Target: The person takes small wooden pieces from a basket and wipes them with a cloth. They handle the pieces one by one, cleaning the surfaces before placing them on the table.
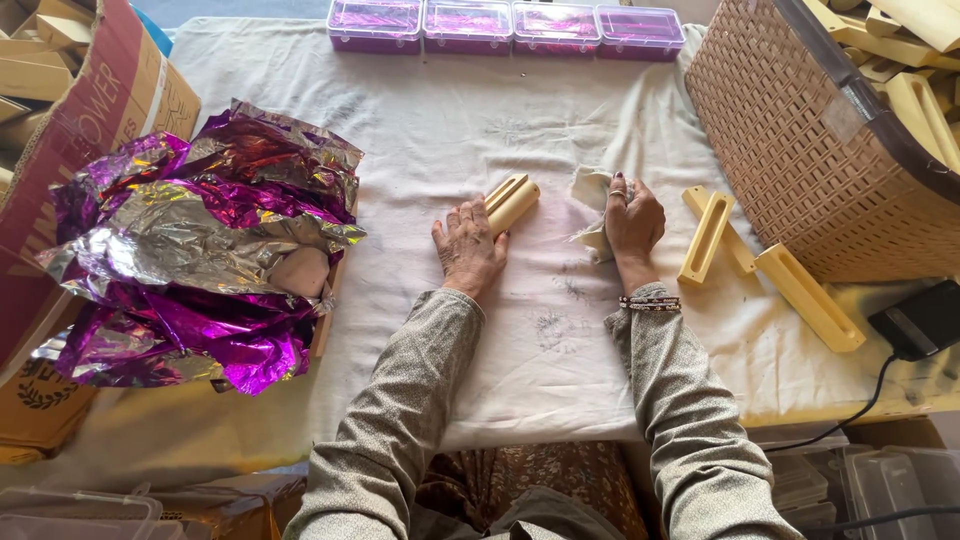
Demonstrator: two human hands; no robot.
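Covering nearly the whole desk, a white cloth (450, 130) serves as the landmark. Off its left edge stands a cardboard box (90, 120), and lapping onto that edge lies a crumpled heap of purple and silver foil (200, 250). At the cloth's right edge leans a woven plastic basket (800, 140), with three loose cream blocks (707, 236) on the cloth just beside it and a black adapter (920, 318) below them. Along the far edge sit four purple-lidded boxes (505, 25). Near the cloth's middle, the left hand (468, 250) lies flat and open, fingertips touching a grooved cream block (512, 203). Just right of it, the right hand (633, 220) is curled around a small pale rag (592, 190).
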